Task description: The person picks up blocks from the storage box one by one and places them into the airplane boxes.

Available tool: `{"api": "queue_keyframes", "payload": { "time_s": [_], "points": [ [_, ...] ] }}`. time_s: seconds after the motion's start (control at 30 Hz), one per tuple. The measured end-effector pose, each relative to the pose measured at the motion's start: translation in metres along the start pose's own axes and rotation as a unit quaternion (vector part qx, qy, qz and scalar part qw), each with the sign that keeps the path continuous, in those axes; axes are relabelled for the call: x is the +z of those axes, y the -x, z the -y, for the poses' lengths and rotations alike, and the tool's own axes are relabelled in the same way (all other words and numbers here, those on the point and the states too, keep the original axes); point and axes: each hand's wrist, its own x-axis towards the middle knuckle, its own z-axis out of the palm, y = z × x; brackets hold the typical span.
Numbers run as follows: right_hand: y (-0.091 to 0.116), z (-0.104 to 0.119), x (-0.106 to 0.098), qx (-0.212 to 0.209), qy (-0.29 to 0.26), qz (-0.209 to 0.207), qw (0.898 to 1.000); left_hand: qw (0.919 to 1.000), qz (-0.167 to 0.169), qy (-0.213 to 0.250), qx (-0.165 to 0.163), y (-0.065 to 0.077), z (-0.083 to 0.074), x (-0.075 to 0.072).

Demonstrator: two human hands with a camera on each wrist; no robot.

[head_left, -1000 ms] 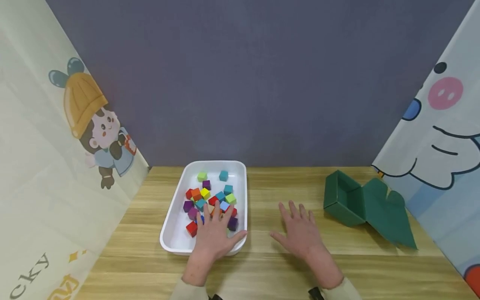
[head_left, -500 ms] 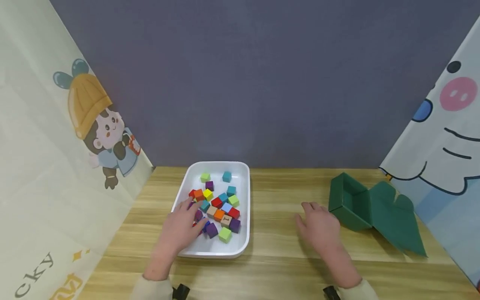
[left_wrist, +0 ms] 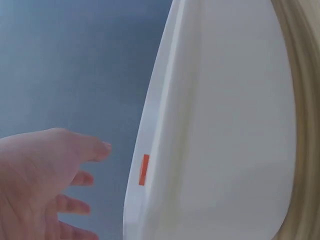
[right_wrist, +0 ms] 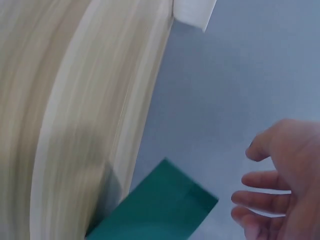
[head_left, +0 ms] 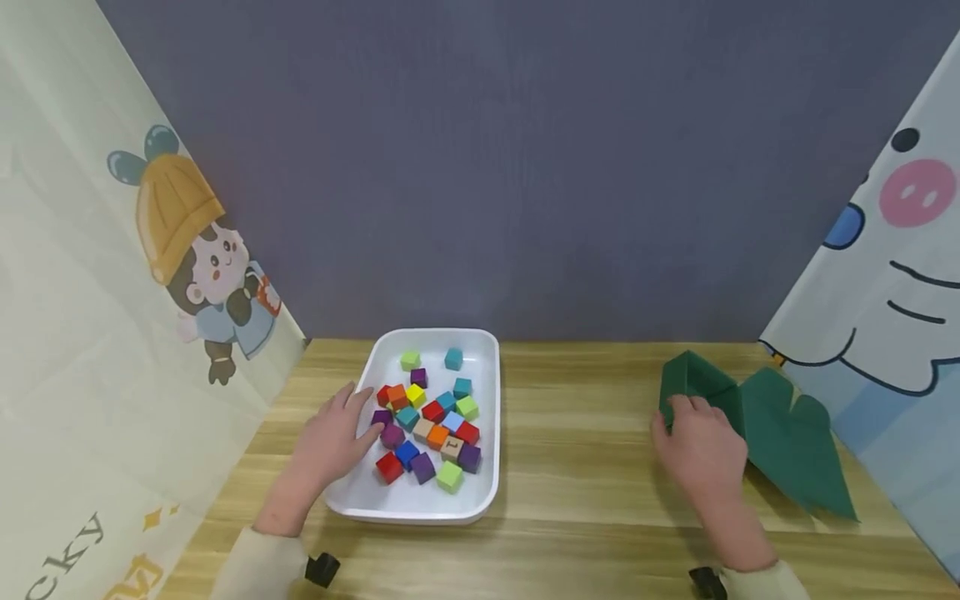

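Observation:
My left hand (head_left: 326,442) is over the left rim of a white tray (head_left: 491,475), its fingers loosely spread near a purple cube (head_left: 382,418). Between thumb and fingers nothing is held; the left wrist view shows them apart from the tray wall (left_wrist: 225,100). Several coloured cubes lie scattered in the tray, among them a plain wooden one (head_left: 452,449) with a dark mark. My right hand (head_left: 701,454) hovers at the green box (head_left: 672,383), covering part of its front. In the right wrist view its loosely bent fingers are beside the box (right_wrist: 155,210), gripping nothing.
The box's lid (head_left: 802,458) lies folded out to the right. A wooden tabletop (head_left: 570,450) stretches between tray and box. Behind stands a dark grey panel (head_left: 480,167), with printed cloths at the left (head_left: 67,333) and right (head_left: 862,292).
My left hand has moved left from above the cubes to the tray's left rim. My right hand has moved right across the table to the green box, its fingers now more bent.

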Motion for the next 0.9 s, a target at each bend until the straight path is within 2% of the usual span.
{"api": "queue_keyframes", "payload": {
  "time_s": [0.2, 0.4, 0.57, 0.7, 0.8, 0.9],
  "points": [
    [0.005, -0.020, -0.004, 0.043, 0.006, 0.030, 0.999, 0.9978, 0.015, 0.062, -0.018, -0.002, 0.010, 0.006],
    [-0.004, -0.029, -0.002, 0.042, 0.009, 0.021, 0.999, 0.9895, 0.004, 0.139, -0.038, -0.021, 0.022, 0.010],
    [-0.008, -0.031, 0.003, 0.034, 0.008, 0.041, 0.999, 0.9722, 0.019, 0.226, -0.059, -0.035, 0.030, 0.016],
    [-0.010, -0.030, 0.004, 0.043, -0.006, 0.089, 0.995, 0.9533, 0.032, 0.291, -0.073, -0.043, 0.034, 0.026],
    [-0.009, -0.029, 0.007, 0.045, -0.015, 0.121, 0.992, 0.9449, 0.015, 0.319, -0.072, -0.044, 0.039, 0.037],
    [-0.005, -0.027, 0.013, 0.031, -0.021, 0.133, 0.990, 0.9404, -0.012, 0.331, -0.077, -0.041, 0.043, 0.048]
  ]
}}
